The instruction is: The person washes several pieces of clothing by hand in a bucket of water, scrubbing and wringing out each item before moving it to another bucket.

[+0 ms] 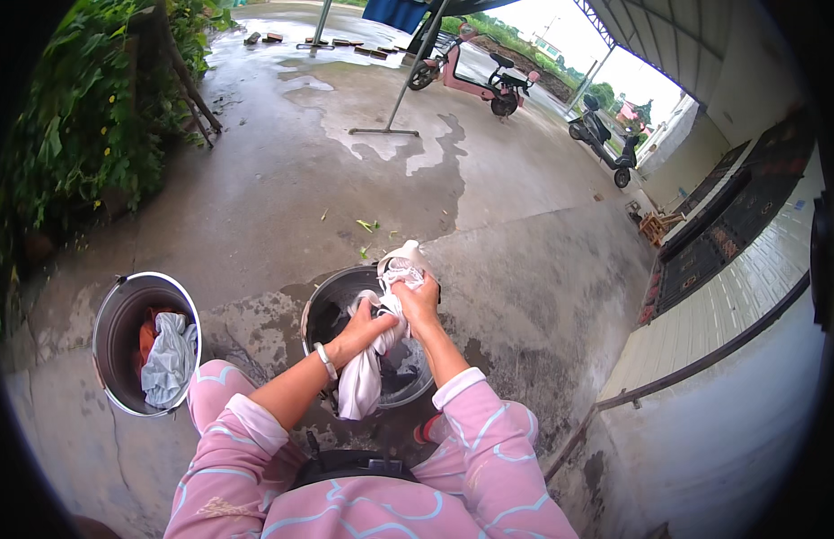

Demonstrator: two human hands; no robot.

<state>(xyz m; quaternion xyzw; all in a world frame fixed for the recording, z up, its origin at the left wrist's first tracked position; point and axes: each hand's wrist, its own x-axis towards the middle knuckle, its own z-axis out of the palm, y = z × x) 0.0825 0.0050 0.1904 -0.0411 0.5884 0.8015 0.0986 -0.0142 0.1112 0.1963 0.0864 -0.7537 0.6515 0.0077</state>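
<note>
Outdoor home yard by the look of it, wet concrete ground [264,193], metal-framed roof [686,36] overhead at right, pale tiled wall [704,314] with dark patterned door-like panels [749,216], pink scooter [471,79] and dark scooter [598,136] parked, leafy plants [80,117] along left edge, open sky [569,22] beyond

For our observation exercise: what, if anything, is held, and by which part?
The left hand and right hand grip a pale cloth by its bunched middle.

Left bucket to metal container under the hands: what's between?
Head view: concrete floor straight across from bucket to container; the pink-clad left knee sits in the gap's near end.
</note>
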